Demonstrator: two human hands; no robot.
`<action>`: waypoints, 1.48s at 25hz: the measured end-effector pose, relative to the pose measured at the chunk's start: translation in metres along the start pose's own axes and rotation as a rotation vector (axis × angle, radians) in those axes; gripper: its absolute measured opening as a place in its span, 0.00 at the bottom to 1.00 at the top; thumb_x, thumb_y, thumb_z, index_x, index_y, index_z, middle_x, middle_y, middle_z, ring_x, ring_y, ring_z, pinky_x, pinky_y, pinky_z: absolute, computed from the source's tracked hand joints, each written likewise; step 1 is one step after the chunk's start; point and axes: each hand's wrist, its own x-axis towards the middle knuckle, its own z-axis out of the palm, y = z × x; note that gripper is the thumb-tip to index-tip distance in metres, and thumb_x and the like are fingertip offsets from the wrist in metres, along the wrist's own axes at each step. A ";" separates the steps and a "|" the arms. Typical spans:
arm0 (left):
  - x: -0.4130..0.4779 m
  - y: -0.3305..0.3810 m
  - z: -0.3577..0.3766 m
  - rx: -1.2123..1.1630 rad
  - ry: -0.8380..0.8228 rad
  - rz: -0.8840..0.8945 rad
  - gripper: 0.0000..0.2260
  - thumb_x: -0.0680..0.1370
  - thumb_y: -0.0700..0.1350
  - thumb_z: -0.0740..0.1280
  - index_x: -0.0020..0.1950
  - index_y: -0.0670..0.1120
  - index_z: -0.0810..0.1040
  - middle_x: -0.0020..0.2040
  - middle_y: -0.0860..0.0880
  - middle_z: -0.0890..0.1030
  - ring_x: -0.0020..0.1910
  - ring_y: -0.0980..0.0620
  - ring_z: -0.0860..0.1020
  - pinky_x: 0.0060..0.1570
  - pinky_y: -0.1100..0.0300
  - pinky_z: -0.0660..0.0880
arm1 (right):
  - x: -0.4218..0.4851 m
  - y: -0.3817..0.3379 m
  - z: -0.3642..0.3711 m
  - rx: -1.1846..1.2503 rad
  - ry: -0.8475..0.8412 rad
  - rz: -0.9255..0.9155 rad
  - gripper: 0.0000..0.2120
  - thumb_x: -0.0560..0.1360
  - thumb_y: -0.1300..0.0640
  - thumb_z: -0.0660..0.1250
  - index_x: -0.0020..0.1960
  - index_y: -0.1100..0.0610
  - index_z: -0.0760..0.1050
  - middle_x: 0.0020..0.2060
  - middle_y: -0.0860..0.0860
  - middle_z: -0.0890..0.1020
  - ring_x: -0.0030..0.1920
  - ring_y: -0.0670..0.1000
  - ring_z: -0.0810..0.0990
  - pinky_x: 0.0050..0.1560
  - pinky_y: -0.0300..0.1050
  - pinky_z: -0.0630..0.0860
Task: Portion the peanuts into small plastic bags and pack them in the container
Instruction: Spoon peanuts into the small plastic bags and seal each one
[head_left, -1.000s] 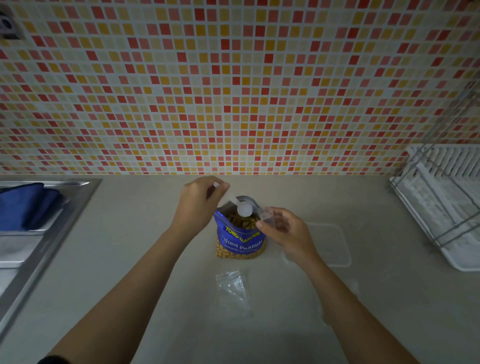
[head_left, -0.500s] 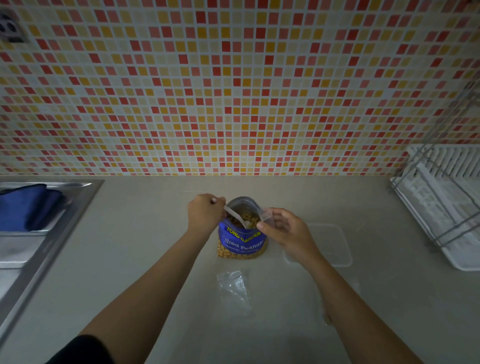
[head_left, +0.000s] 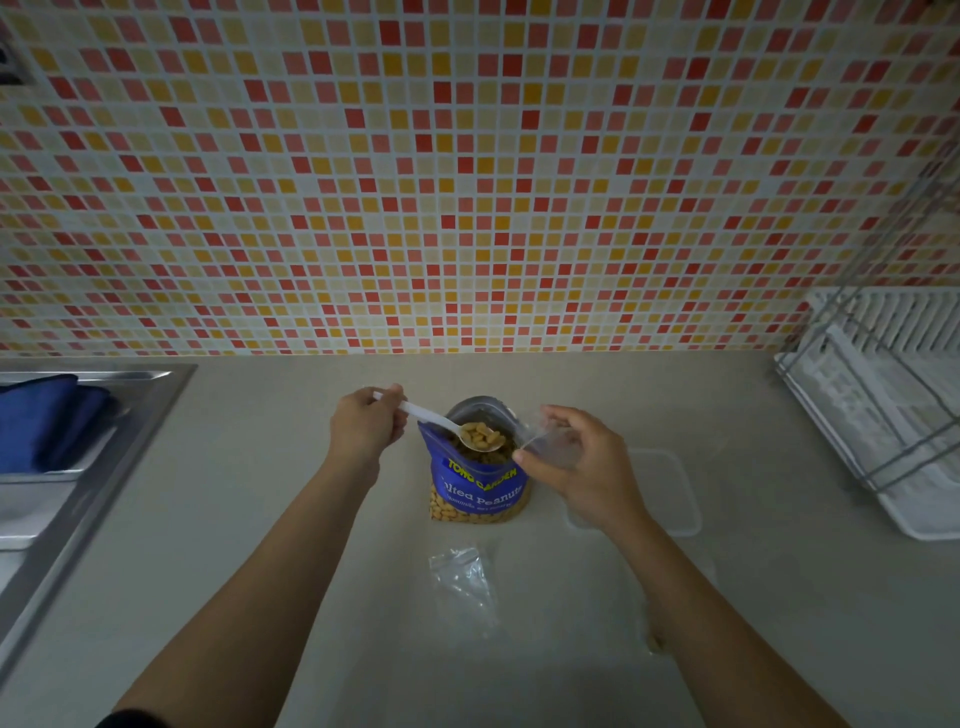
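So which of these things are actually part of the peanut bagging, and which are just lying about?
In use: spoon in left hand, small bag in right hand, peanut packet, spare bag, clear container.
Lying about: blue cloth, sink, dish rack.

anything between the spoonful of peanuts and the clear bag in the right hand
Nothing visible. The white plastic spoon in the left hand hangs loaded over the open blue peanut pouch; the small clear plastic bag in the right hand is just beside it.
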 end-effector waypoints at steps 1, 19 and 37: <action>0.002 0.001 -0.002 -0.020 -0.004 -0.002 0.10 0.78 0.45 0.62 0.45 0.39 0.77 0.33 0.45 0.73 0.30 0.52 0.70 0.32 0.62 0.71 | 0.002 -0.003 0.000 -0.069 -0.011 -0.030 0.27 0.62 0.46 0.77 0.59 0.50 0.75 0.52 0.43 0.79 0.50 0.43 0.77 0.49 0.37 0.74; -0.073 0.083 -0.006 0.580 -0.231 1.002 0.10 0.77 0.47 0.64 0.42 0.42 0.79 0.32 0.50 0.77 0.31 0.56 0.75 0.32 0.68 0.68 | 0.010 -0.031 0.037 0.053 0.090 -0.071 0.19 0.63 0.49 0.75 0.52 0.48 0.78 0.44 0.42 0.80 0.41 0.43 0.79 0.41 0.37 0.76; -0.012 0.005 0.017 0.741 -0.004 0.547 0.14 0.78 0.43 0.61 0.37 0.36 0.75 0.33 0.39 0.78 0.32 0.44 0.74 0.31 0.61 0.68 | 0.002 0.007 0.017 0.181 -0.061 0.185 0.26 0.59 0.39 0.74 0.53 0.49 0.77 0.47 0.45 0.83 0.49 0.44 0.81 0.49 0.41 0.77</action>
